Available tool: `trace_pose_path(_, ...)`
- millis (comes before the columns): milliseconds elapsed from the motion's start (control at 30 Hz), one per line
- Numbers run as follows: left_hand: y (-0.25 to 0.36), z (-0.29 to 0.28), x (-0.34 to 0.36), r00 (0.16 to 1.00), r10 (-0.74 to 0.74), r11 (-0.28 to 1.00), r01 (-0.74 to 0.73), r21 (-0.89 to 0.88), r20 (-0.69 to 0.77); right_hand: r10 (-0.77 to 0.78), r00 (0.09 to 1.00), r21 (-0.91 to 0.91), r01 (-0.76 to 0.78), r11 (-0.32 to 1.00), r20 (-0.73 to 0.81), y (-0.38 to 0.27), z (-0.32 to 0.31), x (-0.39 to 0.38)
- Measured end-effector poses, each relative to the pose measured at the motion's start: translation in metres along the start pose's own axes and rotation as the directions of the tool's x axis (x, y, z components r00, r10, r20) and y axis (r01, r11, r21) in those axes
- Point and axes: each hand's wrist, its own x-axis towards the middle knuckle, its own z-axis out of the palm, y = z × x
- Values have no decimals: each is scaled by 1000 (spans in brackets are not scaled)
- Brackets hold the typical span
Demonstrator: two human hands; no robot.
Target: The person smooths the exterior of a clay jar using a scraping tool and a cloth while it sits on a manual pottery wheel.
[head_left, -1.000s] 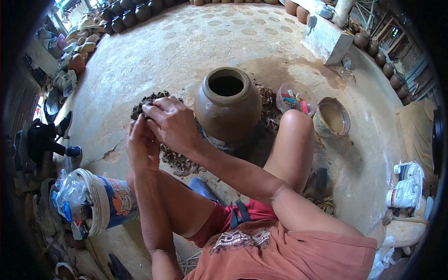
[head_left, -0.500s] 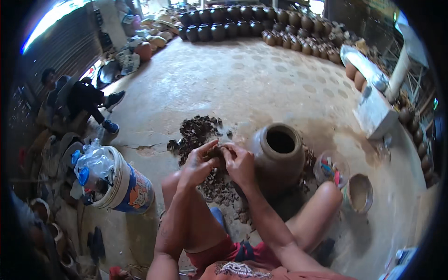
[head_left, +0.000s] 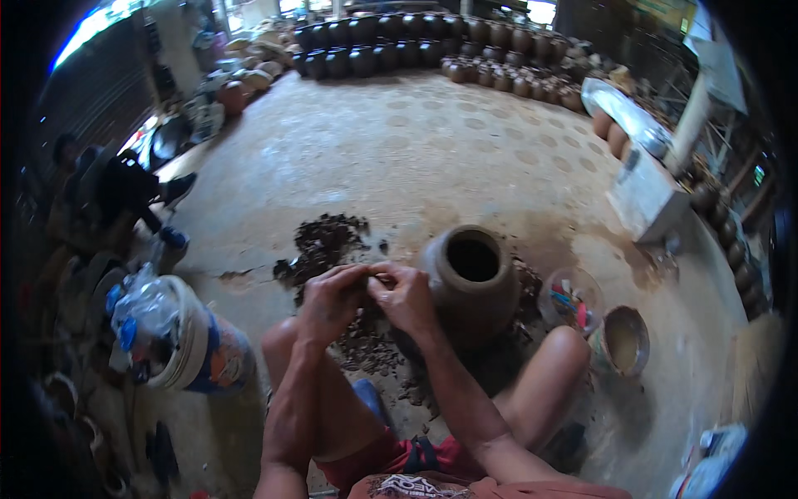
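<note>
My left hand (head_left: 329, 301) and my right hand (head_left: 402, 298) meet in front of me, above the dark scraps between my knees. Both are closed, fingertips pinched together. Whatever they hold is small, brownish and mostly covered by the fingers; I cannot make out its kind. Just right of my right hand stands a large brown clay pot (head_left: 467, 303), upright, with a round open mouth. Dark clay scraps (head_left: 331, 237) lie heaped on the floor beyond my left hand, and more are strewn below my hands and around the pot.
On the left stands a white bucket (head_left: 193, 345) topped with plastic bags and bottles. To the right are a clear tub (head_left: 570, 298) of small coloured tools and a bucket (head_left: 623, 341) with murky liquid. A person (head_left: 125, 187) sits far left. Rows of pots (head_left: 386, 54) line the back.
The whole view has shifted, with the scene sliding left. My hands stay together, but the fingers have drawn closer, covering more of the small brownish thing between them.
</note>
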Motion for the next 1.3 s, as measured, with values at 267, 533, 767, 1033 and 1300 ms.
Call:
trace_pose_path(267,-23,6,6,994,-104,962,106,251,-19,94,991,41,-90,995,-97,-26,-29,-4)
trace_pose_path(533,-14,-9,-4,870,-228,208,483,-851,438,1,995,157,-17,987,102,-34,-27,-11)
trace_pose_path(767,-16,-10,-3,899,-354,524,420,-741,259,27,998,43,-30,999,62,-41,-21,-12)
trace_pose_path(1033,-26,-4,-3,835,-544,656,486,-578,85,-65,989,-38,60,997,-135,-47,-5,-20)
trace_pose_path(1300,1,-13,-1,905,-325,323,379,-867,274,-30,995,121,42,992,-99,-26,-1,-12)
